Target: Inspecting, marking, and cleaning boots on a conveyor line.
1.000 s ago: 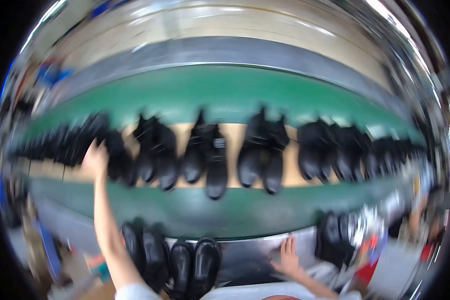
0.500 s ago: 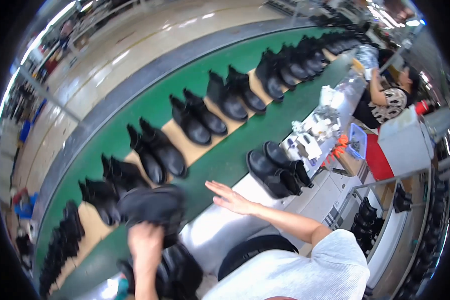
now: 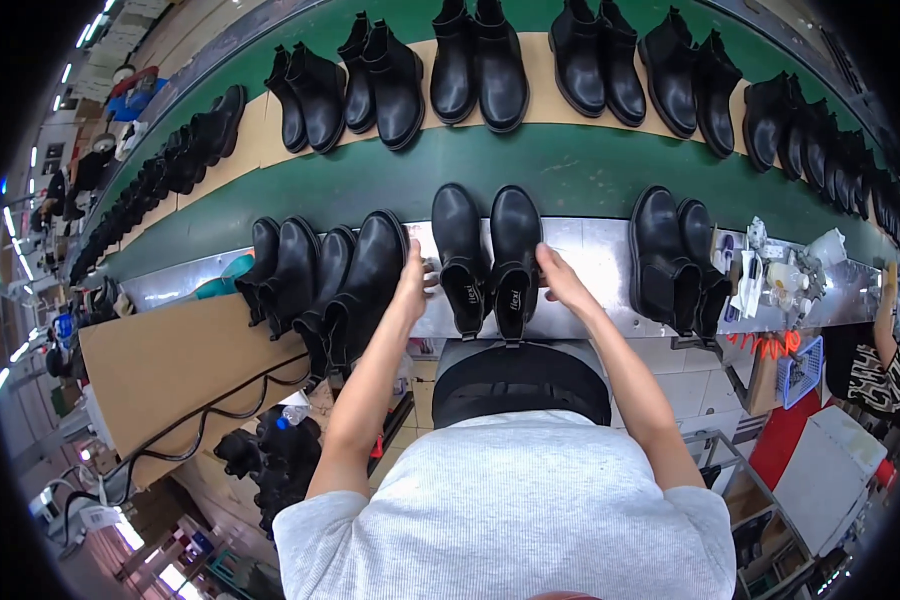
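A pair of black ankle boots stands in front of me on the metal ledge, toes pointing away: a left boot [image 3: 458, 255] and a right boot [image 3: 516, 258]. My left hand [image 3: 413, 284] is open, in the gap between the left boot and another black boot [image 3: 368, 275]; it grips nothing. My right hand [image 3: 562, 278] is open beside the right boot, fingertips at or very near its side. Whether they touch is hard to tell. Farther right on the ledge stands another pair of black boots [image 3: 660, 262].
Beyond the metal ledge [image 3: 595, 265] runs a green belt [image 3: 370, 180], with rows of black boots on a tan strip [image 3: 535, 100]. Lower left is a cardboard sheet [image 3: 180, 370] with a black cable. White bottles and tools [image 3: 785, 280] lie at right; a person [image 3: 875, 370] is at far right.
My view has swung round to face the belt squarely. The dark boot my left hand held is no longer in it. Both hands now flank the pair of boots on the ledge.
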A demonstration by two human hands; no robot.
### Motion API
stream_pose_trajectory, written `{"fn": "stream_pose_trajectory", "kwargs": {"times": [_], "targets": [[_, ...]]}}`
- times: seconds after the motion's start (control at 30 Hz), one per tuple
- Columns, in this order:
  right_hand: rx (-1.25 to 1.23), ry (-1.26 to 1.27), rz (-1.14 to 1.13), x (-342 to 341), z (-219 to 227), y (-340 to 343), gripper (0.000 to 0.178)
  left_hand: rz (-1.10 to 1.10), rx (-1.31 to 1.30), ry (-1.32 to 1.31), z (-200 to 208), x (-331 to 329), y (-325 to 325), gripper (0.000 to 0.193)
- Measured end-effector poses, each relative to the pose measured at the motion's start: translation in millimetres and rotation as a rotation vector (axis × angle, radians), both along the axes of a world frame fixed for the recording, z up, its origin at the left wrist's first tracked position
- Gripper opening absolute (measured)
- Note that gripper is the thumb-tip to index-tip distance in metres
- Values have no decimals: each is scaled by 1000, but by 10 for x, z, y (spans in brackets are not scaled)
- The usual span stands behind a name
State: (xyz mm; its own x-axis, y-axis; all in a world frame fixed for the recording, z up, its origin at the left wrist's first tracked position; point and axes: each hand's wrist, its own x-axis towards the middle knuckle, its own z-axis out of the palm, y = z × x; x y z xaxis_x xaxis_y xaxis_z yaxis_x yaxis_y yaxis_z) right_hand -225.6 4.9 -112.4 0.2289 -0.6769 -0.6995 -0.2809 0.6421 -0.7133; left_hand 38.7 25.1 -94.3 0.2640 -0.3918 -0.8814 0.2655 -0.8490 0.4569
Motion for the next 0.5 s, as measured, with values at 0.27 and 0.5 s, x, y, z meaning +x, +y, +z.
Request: {"fn": "stream_pose_trajectory", "kwargs": {"times": [0.27, 0.5], "targets": [[216, -284, -114, -59, 163, -57, 75, -9, -396, 287, 117, -85, -176, 91], [247, -779, -379, -254, 102, 4, 55, -154, -603, 461, 829, -468, -264, 75]]}}
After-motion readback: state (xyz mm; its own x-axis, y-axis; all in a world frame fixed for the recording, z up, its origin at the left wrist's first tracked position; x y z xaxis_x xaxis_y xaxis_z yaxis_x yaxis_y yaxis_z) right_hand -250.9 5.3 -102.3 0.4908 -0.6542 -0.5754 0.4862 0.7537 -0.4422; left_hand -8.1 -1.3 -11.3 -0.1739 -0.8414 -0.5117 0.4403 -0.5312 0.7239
